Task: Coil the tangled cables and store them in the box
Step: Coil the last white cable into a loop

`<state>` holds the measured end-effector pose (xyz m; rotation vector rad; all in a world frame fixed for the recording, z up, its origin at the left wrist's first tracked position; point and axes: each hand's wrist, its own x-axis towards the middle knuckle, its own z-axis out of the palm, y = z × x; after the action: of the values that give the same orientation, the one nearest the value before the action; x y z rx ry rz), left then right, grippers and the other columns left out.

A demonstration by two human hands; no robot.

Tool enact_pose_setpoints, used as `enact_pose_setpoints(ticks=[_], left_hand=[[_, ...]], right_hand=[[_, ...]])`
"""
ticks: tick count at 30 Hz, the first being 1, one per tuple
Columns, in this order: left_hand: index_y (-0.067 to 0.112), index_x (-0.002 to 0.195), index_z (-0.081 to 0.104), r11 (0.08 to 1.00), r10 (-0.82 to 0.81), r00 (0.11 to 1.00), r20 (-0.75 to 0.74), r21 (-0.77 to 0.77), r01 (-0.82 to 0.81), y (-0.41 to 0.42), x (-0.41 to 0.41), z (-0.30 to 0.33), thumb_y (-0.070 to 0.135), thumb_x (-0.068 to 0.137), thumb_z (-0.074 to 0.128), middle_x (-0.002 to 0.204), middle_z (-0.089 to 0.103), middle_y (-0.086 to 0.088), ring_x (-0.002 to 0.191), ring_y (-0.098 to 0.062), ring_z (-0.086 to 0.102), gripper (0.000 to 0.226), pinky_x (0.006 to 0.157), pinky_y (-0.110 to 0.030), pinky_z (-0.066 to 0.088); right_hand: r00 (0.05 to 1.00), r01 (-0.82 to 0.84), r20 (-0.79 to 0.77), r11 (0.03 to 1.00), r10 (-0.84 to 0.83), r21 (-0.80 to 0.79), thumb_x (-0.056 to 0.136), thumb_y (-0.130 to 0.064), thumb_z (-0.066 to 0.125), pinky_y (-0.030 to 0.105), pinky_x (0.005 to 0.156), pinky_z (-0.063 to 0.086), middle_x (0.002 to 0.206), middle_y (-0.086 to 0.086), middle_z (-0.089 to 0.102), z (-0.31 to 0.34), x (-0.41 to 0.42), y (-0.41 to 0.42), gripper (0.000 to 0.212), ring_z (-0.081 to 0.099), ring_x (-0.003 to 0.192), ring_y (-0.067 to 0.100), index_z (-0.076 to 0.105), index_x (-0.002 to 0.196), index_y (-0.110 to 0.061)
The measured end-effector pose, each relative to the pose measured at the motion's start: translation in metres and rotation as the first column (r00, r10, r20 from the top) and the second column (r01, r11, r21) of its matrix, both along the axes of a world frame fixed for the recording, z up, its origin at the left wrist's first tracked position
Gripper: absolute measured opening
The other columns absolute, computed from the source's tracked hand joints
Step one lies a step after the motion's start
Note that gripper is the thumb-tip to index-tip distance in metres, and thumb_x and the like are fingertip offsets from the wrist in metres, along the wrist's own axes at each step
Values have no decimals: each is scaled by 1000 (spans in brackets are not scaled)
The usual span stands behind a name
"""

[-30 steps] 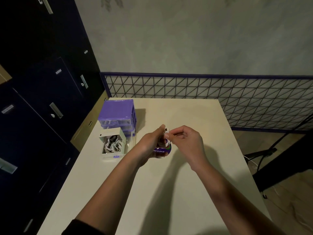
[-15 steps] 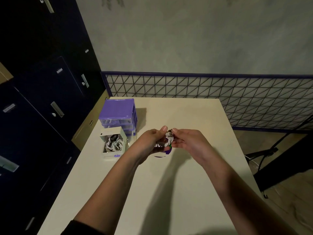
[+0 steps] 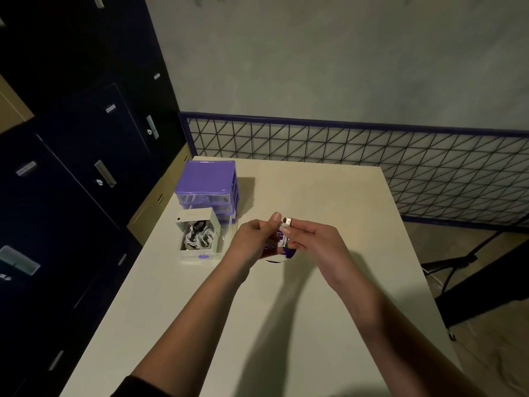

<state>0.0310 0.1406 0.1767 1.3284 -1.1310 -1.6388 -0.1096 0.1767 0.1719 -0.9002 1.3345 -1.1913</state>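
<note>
A: Scene, biggest item first?
B: Pale bench (image 3: 329,325) fills the centre and lower frame, running to a wire-mesh fence (image 3: 372,156) with a blue top rail at its far edge. Dark lockers (image 3: 71,167) occupy the left of the frame.

A: Items on the bench?
B: Purple drawer unit (image 3: 206,181) at the far left corner of the bench. Just in front of it, touching or nearly so, sits a small white box (image 3: 197,219), open on top. White cables (image 3: 199,237) lie loosely bundled inside it, with something dark among them; too small to identify.

A: Hands?
B: Both raised over mid-bench, right of the box, meeting at frame centre. Left hand (image 3: 252,245) is curled round a small bundle (image 3: 282,247), partly white cable, partly a purple-and-white printed piece with lettering I cannot read. Thumb points up along it. Right hand (image 3: 312,239) pinches the same bundle from the right side, fingertips (image 3: 286,230) on its top, remaining fingers extended and relaxed.

A: Anything at the top of that bundle?
B: A short metallic plug end (image 3: 287,221) projects just above the right fingertips, beside the left thumb.

A: Bundle touching the bench?
B: Cannot tell; the hands hide its underside. Shadows of both arms fall on the bench below.
</note>
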Motion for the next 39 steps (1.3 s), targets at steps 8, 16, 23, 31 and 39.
enact_pose_setpoints(ticks=[8,16,23,31,39], left_hand=[[8,110,70,999,17,997,-70,-44,-20,1,36,-15,15,95,58,92,70,-3,79,-7,65,20,69,-19,55],[-2,107,64,980,197,980,-14,40,-196,-14,73,-38,8,93,60,94,60,-17,81,-21,59,17,64,-18,56],[7,93,70,942,309,951,31,128,-310,-32,119,-62,10,90,65,82,70,-8,70,-14,64,6,63,-18,55],[0,106,67,919,345,929,133,152,-363,-62,162,-97,7,91,62,80,66,-8,66,-14,59,17,67,-22,54],[-1,114,62,913,355,920,168,151,-380,-95,191,-131,6,90,64,100,68,-19,77,-21,64,24,62,-20,56]], right_hand=[[987,25,-157,996,-39,-89,88,-5,64,7,61,46,80,-2,69,-7,22,-16,23,58,54,-7,70,111,-6],[934,-57,-357,993,15,-108,86,-16,70,43,86,53,84,3,70,-28,68,-35,23,66,81,26,73,109,-18],[968,-66,-240,997,70,25,84,-15,72,33,83,56,83,6,70,-54,114,-60,28,65,71,14,71,112,-12],[998,2,56,940,-22,340,83,-9,72,25,67,58,73,12,67,-88,168,-96,28,61,62,18,67,108,1],[997,80,-28,926,-76,369,87,-20,68,27,58,54,78,8,67,-112,206,-133,11,57,55,18,65,91,-10]])
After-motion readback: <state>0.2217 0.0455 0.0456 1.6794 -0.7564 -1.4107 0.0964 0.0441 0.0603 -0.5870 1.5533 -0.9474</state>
